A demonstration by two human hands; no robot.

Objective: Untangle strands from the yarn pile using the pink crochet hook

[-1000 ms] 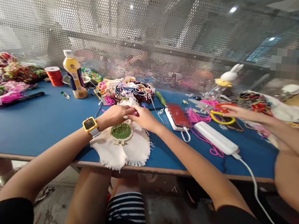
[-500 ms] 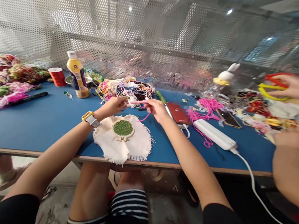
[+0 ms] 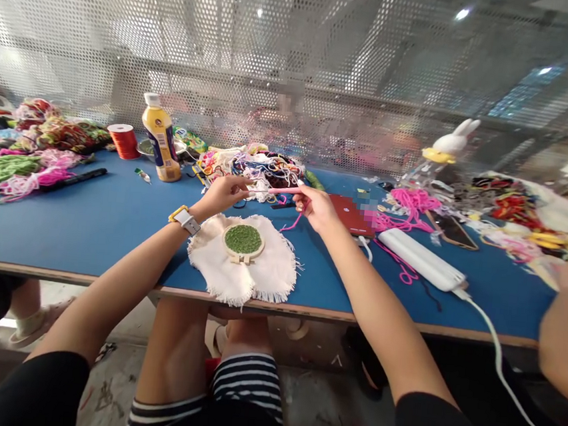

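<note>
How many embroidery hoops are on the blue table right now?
1. The hoop, filled with green stitching, lies on white cloth at the near table edge, below both hands. Others could be hidden under the yarn piles.

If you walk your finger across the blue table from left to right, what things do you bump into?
Green and pink yarn pile → red thread spool → yellow plastic bottle → round wooden hoop with green stitching → long white power bank.
</note>
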